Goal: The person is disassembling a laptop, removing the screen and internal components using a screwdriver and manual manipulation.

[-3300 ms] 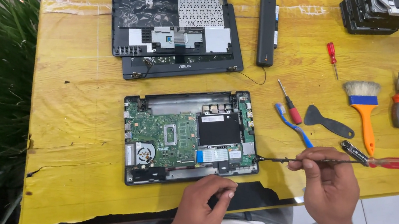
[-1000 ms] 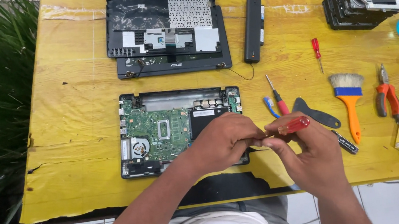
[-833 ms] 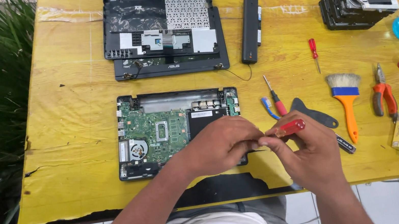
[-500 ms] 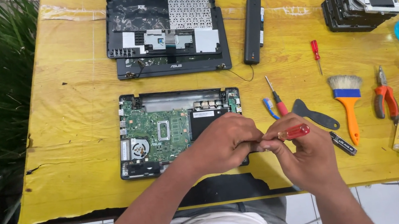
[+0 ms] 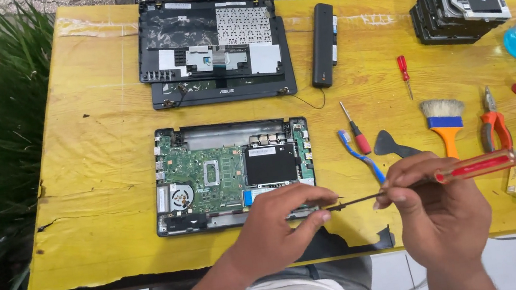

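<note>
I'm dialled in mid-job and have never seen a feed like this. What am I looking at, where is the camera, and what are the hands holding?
There is no machine here: a person works with two bare hands, and the one camera sits on their head, looking down at a yellow table. The right hand holds a red-handled screwdriver almost level, its tip pointing left. The left hand pinches that tip with its fingers, just over the front edge of an opened laptop base with its green board showing. Farther back lie the laptop's removed cover and a black battery. To the right are smaller screwdrivers, a brush, pliers and a stack of drives. Plants grow on the left.
</note>
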